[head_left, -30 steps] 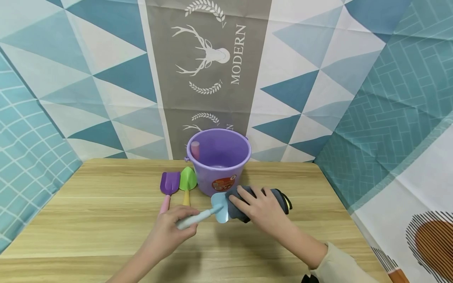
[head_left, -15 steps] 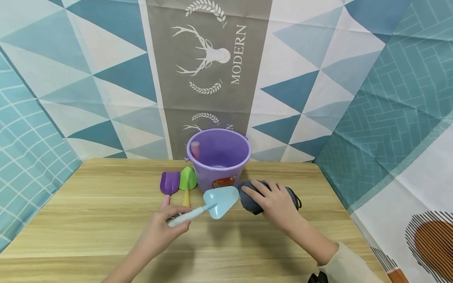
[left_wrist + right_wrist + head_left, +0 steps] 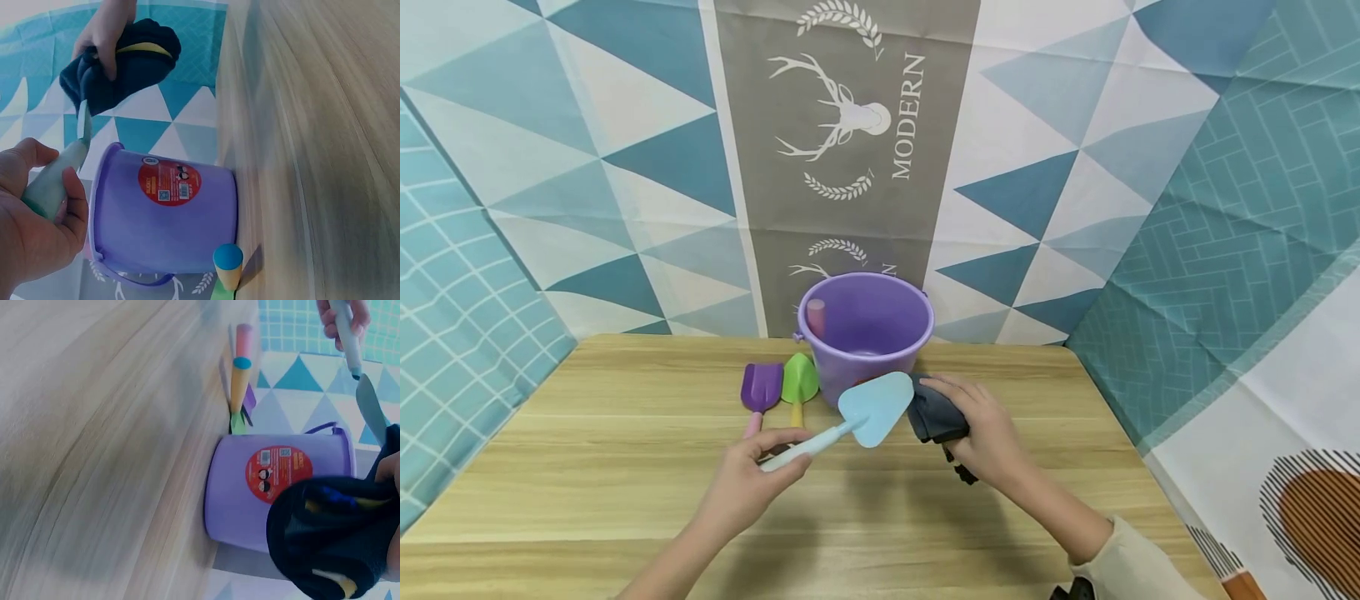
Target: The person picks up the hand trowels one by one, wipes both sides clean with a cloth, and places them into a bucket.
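Observation:
My left hand [image 3: 737, 483] pinches the pale handle of a light blue toy shovel [image 3: 876, 408] between thumb and fingers. Its blade points up and right, raised over the table in front of the bucket. Crumpled dark blue-grey cloth [image 3: 934, 414] is in my right hand [image 3: 992, 433], thumb and fingers gripping it. One edge of the cloth meets the blade's tip; in the left wrist view the cloth [image 3: 140, 69] overlaps the blade end. From the right wrist, the cloth [image 3: 294, 550] shows a rounded fold with yellow and blue inside. The palm covers part of it.
Behind the hands stands a purple bucket [image 3: 835, 367], a pink cylindrical end [image 3: 816, 318] showing inside it. To its left lie a purple toy shovel [image 3: 762, 386] and a green one [image 3: 800, 379] on the wooden table [image 3: 625, 450]. Patterned cloth walls [image 3: 662, 167] rise behind.
The left hand has drawn slightly left, and the shovel's blade has turned and risen. The right hand has moved right with the cloth and rotated, so the cloth now hangs folded downward.

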`<action>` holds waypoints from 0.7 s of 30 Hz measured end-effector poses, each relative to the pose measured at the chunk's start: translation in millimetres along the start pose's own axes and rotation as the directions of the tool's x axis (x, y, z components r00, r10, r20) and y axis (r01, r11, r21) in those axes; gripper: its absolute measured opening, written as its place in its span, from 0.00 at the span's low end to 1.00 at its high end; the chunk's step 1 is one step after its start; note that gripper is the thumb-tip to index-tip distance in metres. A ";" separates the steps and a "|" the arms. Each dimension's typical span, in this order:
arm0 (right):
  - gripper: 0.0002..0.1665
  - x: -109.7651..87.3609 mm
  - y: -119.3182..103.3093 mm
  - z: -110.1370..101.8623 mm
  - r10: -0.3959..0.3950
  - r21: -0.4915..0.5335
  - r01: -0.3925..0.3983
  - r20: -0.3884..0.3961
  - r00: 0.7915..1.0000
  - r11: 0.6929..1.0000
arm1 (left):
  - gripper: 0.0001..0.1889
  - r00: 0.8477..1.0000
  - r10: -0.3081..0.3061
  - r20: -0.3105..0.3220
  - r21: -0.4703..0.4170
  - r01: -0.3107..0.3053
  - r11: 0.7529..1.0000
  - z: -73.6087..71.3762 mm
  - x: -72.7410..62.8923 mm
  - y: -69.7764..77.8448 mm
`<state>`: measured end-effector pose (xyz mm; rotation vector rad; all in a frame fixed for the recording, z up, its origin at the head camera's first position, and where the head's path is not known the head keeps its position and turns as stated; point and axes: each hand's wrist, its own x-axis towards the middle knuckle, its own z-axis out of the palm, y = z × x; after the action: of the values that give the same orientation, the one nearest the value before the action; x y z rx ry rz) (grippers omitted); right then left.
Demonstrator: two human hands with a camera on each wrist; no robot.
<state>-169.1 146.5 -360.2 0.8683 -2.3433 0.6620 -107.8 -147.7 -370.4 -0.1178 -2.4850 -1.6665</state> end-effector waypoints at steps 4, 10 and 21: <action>0.42 1.1 -2.9 2.1 0.042 0.107 -0.039 -0.028 0.999 0.994 | 0.12 1.000 0.005 0.010 -0.023 -0.005 1.000 1.2 0.7 1.5; 0.36 1.3 -6.3 7.8 0.058 0.211 -0.040 -0.078 0.995 0.977 | 0.13 0.999 0.035 0.027 -0.064 -0.033 0.997 4.9 1.7 0.4; 0.36 5.1 -21.3 19.8 0.012 0.264 0.061 -0.265 0.964 0.963 | 0.10 0.988 0.156 -0.001 -0.162 -0.154 0.975 19.5 -0.4 6.9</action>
<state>-163.9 118.0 -366.0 0.8638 -2.0287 1.0389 -107.9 -127.0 -371.5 -0.3318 -2.2791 -1.8029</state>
